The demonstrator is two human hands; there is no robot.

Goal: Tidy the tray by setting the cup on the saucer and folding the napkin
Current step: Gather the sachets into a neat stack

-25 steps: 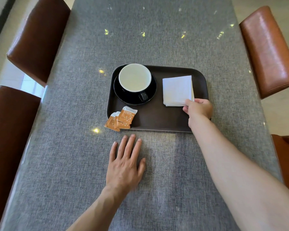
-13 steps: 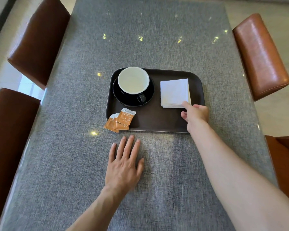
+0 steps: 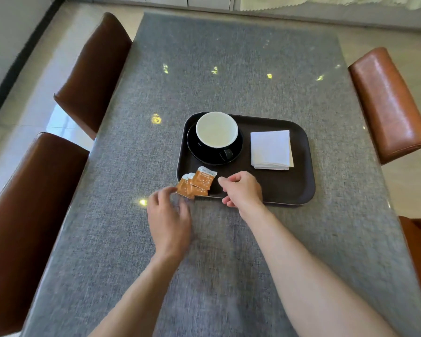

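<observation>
Head view: sugar packets overhang tray near-left corner. Left hand at their 7 o'clock, nearer; right hand at 3 o'clock. Both loosely curled, empty.

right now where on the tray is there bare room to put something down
The tray is bare along its near edge, below the napkin and right of the right hand. A narrow strip between saucer and napkin is free too. The near left corner is crowded: packets and both hands, left hand beside it.
</observation>
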